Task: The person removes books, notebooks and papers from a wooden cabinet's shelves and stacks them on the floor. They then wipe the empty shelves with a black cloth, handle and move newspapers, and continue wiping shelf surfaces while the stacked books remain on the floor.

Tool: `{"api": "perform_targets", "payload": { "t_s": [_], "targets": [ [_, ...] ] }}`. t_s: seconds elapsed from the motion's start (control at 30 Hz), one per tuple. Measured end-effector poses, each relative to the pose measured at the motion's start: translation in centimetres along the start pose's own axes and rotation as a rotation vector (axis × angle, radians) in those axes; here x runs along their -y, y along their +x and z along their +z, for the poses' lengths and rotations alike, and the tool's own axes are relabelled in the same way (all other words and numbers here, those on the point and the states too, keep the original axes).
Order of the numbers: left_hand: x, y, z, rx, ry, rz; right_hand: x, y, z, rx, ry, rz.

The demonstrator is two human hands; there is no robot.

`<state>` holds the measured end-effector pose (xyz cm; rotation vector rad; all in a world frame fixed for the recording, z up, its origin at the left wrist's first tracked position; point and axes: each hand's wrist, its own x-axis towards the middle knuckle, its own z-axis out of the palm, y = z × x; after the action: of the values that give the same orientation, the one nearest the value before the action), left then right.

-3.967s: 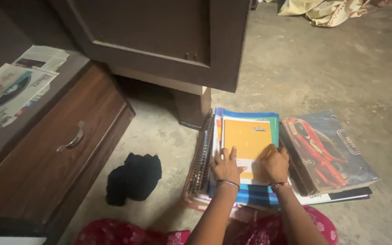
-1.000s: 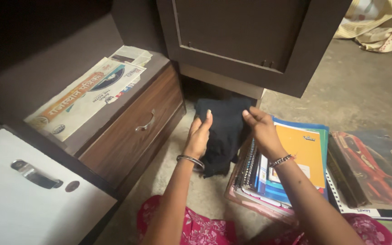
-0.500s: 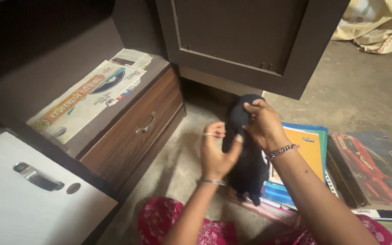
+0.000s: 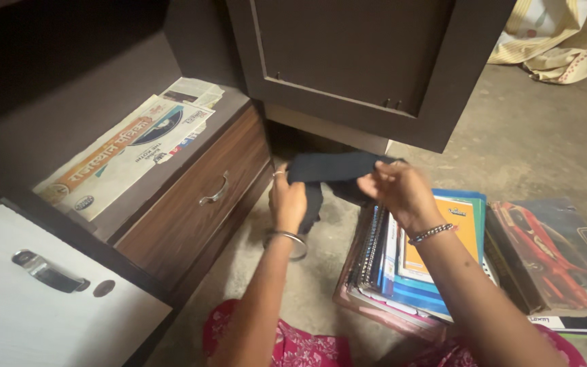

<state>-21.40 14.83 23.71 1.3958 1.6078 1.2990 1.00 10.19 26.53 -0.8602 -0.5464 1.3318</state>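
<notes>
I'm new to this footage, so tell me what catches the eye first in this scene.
First, the dark cloth stretched between the left hand and right hand, lifted above the floor at centre, each hand with a firm grip on it. Right of it lies a stack of notebooks with an orange cover on top. At left, newspaper covers the wooden drawer unit.

black cloth (image 4: 338, 170), orange notebook (image 4: 443, 238)

Newspaper (image 4: 127, 153), drawer (image 4: 198, 204), notebooks (image 4: 416, 265)
</notes>
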Motion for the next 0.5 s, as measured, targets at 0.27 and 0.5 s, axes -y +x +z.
{"api": "perform_targets", "payload": {
  "t_s": [0.27,0.5],
  "targets": [
    [-3.9,1.5,-5.0,0.208,-0.103,-0.116,-1.5,-1.3,1.8,-0.027,-0.948,-0.423],
    [-5.4,2.0,-6.0,0.237,-0.326,0.009,-6.3,-2.8,8.5,0.320,-1.209,-0.698]
  ]
}}
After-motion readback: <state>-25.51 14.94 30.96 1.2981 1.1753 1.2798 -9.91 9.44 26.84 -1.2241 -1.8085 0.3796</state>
